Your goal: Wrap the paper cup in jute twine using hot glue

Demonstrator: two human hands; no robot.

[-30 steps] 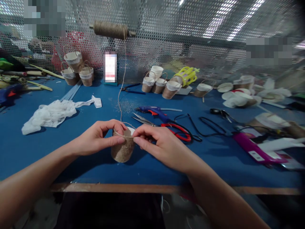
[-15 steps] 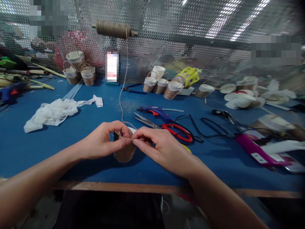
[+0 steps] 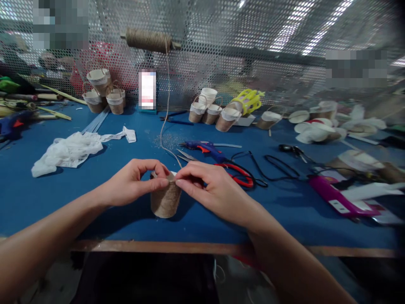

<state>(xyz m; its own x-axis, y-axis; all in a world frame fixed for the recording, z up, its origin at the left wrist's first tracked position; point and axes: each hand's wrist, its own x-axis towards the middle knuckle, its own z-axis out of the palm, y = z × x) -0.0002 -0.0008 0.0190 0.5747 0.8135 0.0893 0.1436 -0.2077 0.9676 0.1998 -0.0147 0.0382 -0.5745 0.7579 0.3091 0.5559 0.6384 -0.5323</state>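
A small cup wrapped in brown twine [image 3: 166, 201] stands on the blue table [image 3: 95, 185] near its front edge. My left hand [image 3: 133, 183] pinches the cup's rim from the left, thumb and fingers closed. My right hand [image 3: 210, 190] pinches the twine strand [image 3: 165, 105] at the rim from the right. That strand runs up to a twine spool [image 3: 148, 40] on a rod at the mesh wall.
Red-handled scissors [image 3: 236, 174] and a blue glue gun [image 3: 205, 147] lie just behind my right hand, with black cords [image 3: 272, 164]. White fabric [image 3: 68, 150] lies at the left. Finished cups [image 3: 215, 114] stand along the mesh wall. A pink tool [image 3: 338, 194] lies at the right.
Both hands stayed at the cup's rim. The pinched fingertips came together at the front of the rim, and the twine strand shifted slightly with them.
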